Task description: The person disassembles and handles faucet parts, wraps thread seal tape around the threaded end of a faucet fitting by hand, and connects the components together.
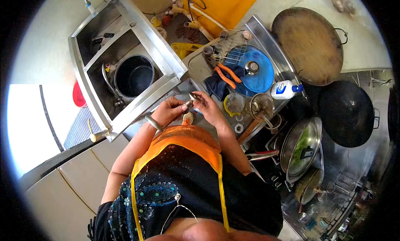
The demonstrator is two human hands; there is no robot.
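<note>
In front of my orange apron, my left hand [168, 110] and my right hand [208, 109] meet with their fingers closed around a small shiny metal fitting [192, 97]. Its exact kind is too small to tell, and the fingertips partly cover it. A bangle [154, 123] circles my left wrist. Orange-handled pliers [227, 76] lie on the counter beyond my right hand, close to a dark cloth [217, 88]. Nearby are a yellow-rimmed strainer [234, 104] and a small white ring [238, 128].
A steel double sink [164, 85] at the left holds a black pot [134, 76]. To the right are a blue lid [260, 63], a white bottle [282, 90] and a wire rack [233, 45]. Farther right stand a lidded pan [302, 149] and a black wok [348, 114].
</note>
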